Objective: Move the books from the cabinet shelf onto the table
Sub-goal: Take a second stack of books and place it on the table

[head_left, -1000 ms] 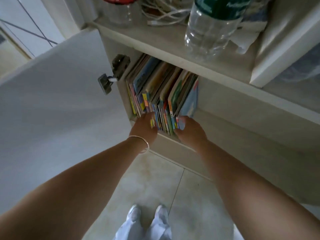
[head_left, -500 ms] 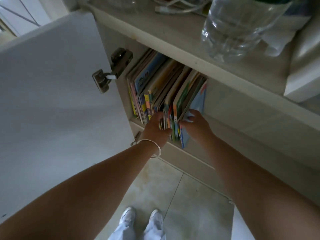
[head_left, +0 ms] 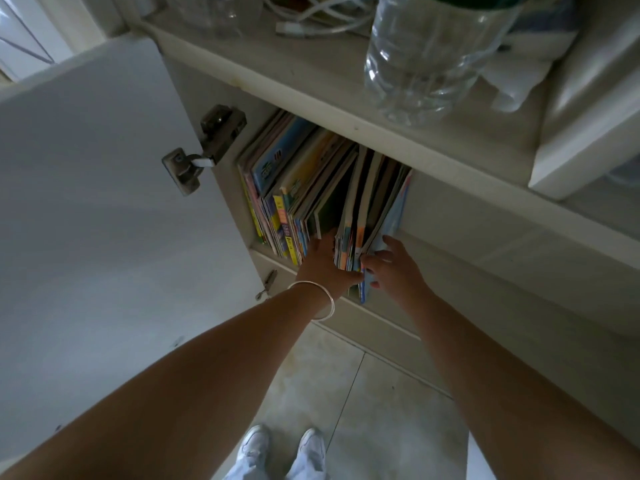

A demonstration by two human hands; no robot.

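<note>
Looking down from my head camera, I see both my bare arms reaching into a low, pale cabinet whose white door (head_left: 104, 209) stands swung open at nine o'clock, held on a dull metal hinge (head_left: 204, 147). Standing upright on the cabinet shelf (head_left: 266, 252), at the centre of the view, is a row of thin, brightly coloured paperback books (head_left: 287, 188), packed spine-out so they prop one another up.

My left hand (head_left: 323, 263), wearing a slim silver bangle (head_left: 320, 299) at the wrist, has slid into a dark gap in the row, its palm flat against the left face of a smaller bundle of books (head_left: 367, 209) at about one o'clock from it. I cannot see those fingers, since they disappear between the books. My right hand (head_left: 393, 268) presses the bundle's right side, thumb and fingers curled onto the pale blue outer cover. The two hands seem to squeeze the bundle between them, which I judge is the way to lift several floppy books at once without them fanning apart. The bundle leans to the right, away from the books left on the shelf, its lower corner already past the shelf edge.

At twelve o'clock, the cabinet's beige top surface (head_left: 311, 74) carries a clear plastic water bottle (head_left: 429, 60) and tangled white cables (head_left: 311, 19). At six o'clock my white shoes (head_left: 280, 448) stand on pale floor tiles (head_left: 381, 393). No table is in view, so none of the books has reached it yet.
</note>
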